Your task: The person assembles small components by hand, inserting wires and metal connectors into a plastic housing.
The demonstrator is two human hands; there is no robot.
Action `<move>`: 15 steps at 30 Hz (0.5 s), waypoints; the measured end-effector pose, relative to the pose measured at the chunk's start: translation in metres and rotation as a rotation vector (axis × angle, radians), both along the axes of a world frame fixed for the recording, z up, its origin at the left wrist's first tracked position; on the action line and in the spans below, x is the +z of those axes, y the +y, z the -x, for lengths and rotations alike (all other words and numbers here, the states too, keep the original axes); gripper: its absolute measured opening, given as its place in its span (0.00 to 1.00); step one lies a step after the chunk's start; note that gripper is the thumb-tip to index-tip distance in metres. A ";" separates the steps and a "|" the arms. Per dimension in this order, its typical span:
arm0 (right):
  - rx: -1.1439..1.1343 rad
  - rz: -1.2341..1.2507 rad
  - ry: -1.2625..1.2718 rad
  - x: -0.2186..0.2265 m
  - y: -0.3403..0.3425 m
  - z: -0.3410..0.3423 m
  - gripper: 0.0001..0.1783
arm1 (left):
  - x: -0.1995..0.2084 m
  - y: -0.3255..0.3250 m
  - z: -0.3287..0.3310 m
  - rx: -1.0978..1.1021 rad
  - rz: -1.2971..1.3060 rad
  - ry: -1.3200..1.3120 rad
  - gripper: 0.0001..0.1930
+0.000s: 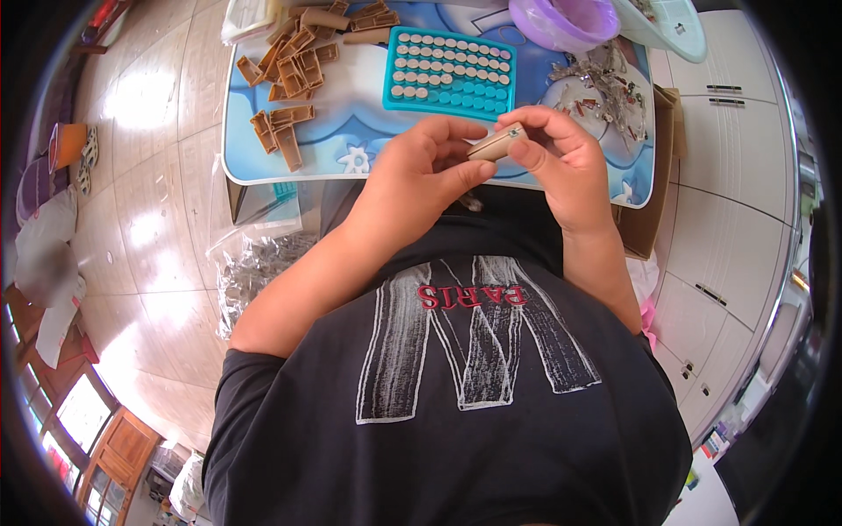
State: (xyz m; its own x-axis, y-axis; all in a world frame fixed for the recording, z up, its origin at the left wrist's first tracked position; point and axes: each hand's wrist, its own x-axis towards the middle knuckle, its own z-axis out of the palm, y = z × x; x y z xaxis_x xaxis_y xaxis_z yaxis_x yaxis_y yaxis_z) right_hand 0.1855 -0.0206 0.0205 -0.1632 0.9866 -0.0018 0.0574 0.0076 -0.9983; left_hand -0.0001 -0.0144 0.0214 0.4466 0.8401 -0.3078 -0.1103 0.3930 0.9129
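Observation:
Just over the table's near edge, I hold a small, narrow tan plastic case [493, 145] tilted up to the right. My left hand [408, 175] is closed on its lower left end, thumb below and fingers curled behind. At the upper right end, the thumb and fingers of my right hand [572, 162] pinch around it. A tiny greenish part [514, 133] shows at that end; its kind is too small to tell. Beyond my hands sits a teal tray [387, 92] with rows of small round whitish pieces [447, 54].
Open tan cases [298, 66] lie heaped at the table's [329, 149] far left. Wired small parts [605, 92] form a tangle at right, below a purple basin [561, 24] and a pale basin [680, 35]. A clear bag [254, 272] hangs low at left; a cardboard box [647, 230] stands at right.

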 end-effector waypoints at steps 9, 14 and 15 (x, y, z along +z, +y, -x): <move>-0.145 0.072 0.329 -0.009 -0.013 0.013 0.12 | -0.005 -0.012 -0.007 0.204 -0.460 0.185 0.07; -0.165 0.085 0.349 -0.016 -0.016 0.012 0.13 | -0.008 -0.006 -0.006 0.064 -0.328 0.167 0.08; -0.125 0.027 0.156 -0.016 -0.018 0.013 0.14 | -0.012 -0.004 -0.005 0.061 -0.327 0.166 0.08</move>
